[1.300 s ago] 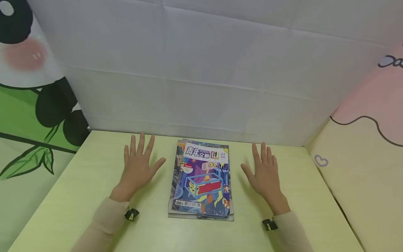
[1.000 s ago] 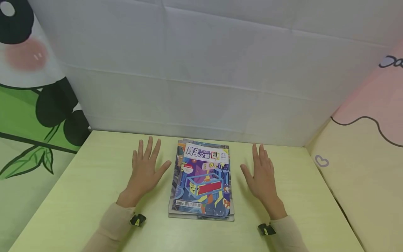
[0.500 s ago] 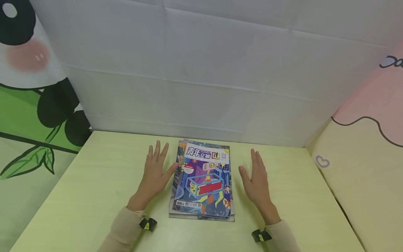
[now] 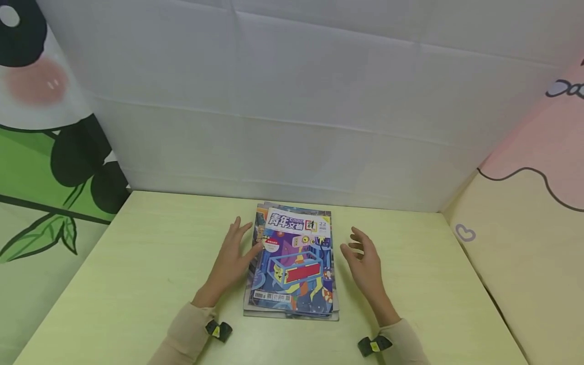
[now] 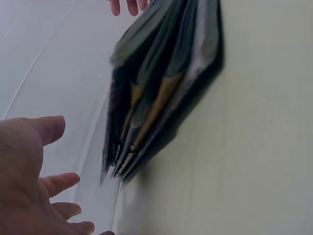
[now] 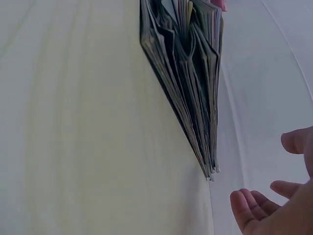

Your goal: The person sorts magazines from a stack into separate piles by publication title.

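Standing at the far left, a white panel printed with black, pink and green cartoon shapes (image 4: 27,162) borders a pale yellow-green flat surface (image 4: 137,263). Next comes a beige fabric sleeve (image 4: 180,337), with a small black wrist attachment bearing a yellow mark (image 4: 219,330) at its cuff. The left hand (image 4: 230,261) extends from it, fingers relaxed and thumb spread away, holding nothing. In the head view its thumb tip overlaps the left edge of the magazines; the left wrist view shows the hand apart from them.

In the middle, a stack of glossy paper magazines (image 4: 294,261) lies flat on the surface. Its top cover is blue and purple, with a white title strip and a drawn box with a red side; lower copies jut out unevenly. Behind rises a creased greyish-white sheet (image 4: 292,101).

Just beside the stack's right edge, the right hand (image 4: 367,263) hovers with fingers loosely bent and thumb apart, nothing in its grasp. At the far right stands a pink and cream panel with a purple heart outline (image 4: 524,233).
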The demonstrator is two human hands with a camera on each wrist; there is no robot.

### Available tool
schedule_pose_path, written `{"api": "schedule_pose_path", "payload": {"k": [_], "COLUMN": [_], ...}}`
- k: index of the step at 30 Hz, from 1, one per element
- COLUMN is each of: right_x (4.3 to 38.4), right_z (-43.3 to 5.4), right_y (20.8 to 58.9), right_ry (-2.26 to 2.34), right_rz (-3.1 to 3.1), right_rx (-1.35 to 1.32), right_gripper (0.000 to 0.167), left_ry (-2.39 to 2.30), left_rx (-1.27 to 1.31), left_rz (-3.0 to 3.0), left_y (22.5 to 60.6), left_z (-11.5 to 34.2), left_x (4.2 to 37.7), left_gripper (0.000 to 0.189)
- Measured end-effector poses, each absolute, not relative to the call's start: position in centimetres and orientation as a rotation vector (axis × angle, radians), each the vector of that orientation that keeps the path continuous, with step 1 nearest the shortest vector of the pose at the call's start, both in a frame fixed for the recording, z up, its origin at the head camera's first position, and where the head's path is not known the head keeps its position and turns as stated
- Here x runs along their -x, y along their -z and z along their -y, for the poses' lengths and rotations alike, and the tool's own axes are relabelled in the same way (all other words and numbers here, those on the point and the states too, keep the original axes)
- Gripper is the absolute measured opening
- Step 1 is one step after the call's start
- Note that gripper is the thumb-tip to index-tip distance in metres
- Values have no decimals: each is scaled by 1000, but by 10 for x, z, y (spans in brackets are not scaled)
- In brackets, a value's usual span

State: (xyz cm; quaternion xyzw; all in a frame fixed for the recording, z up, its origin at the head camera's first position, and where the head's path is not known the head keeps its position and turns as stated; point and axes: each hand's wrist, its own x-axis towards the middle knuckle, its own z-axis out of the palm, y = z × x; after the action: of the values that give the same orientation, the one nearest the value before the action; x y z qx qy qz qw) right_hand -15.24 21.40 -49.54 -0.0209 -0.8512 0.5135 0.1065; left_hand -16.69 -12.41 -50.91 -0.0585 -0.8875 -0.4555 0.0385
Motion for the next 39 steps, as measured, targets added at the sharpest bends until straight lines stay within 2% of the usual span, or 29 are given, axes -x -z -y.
{"api": "schedule_pose_path", "payload": {"k": [12, 28, 39], "right_x": [154, 155, 153], "right_z": [-208, -205, -205], "right_y": [502, 514, 516], "right_ry": [-1546, -1528, -1520], "right_rz": [2614, 2726, 2728], "right_rx": [147, 134, 175], "right_gripper": [54, 44, 33], "left_ry": [1430, 1479, 1488], "left_rx": [163, 159, 89], "left_rz": [2754, 2760, 2718], "left_y": [512, 520, 521], "left_z": [116, 113, 108], "left_x": [163, 164, 159], "left_gripper": [65, 55, 40]}}
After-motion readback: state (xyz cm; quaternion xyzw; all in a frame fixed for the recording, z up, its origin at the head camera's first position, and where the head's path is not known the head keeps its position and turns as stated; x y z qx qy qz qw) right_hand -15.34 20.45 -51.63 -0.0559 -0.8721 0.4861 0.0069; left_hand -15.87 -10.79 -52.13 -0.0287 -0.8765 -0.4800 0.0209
